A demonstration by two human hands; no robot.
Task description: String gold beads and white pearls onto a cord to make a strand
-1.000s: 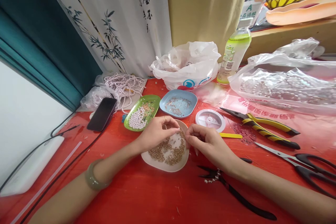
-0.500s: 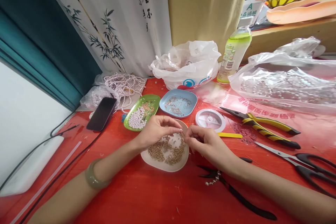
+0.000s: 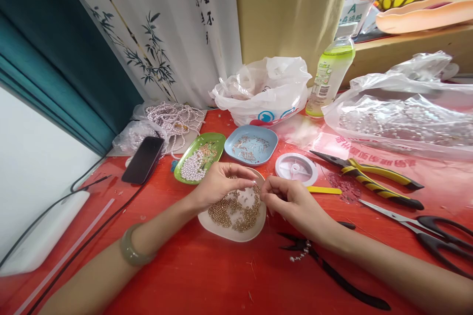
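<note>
Over a cream dish of small gold beads, my two hands almost meet. My left hand comes in from the left with thumb and forefinger pinched on what looks like a small bead at the fingertips. Opposite it, my right hand is closed in a pinch beside the dish's right rim; whatever is between its fingers is too fine to make out. Behind my left hand sits a green dish with white pearl beads and gold bits. A blue dish next to it holds small metal pins.
Below my right forearm lie black-handled pliers with a short bead strand. Yellow-black pliers, scissors and a white spool are on the right. A phone and pearl strands lie left; plastic bags stand behind.
Almost nothing differs. Both hands keep the same pinched pose over the cream dish, with only a slight shift at the fingertips.
</note>
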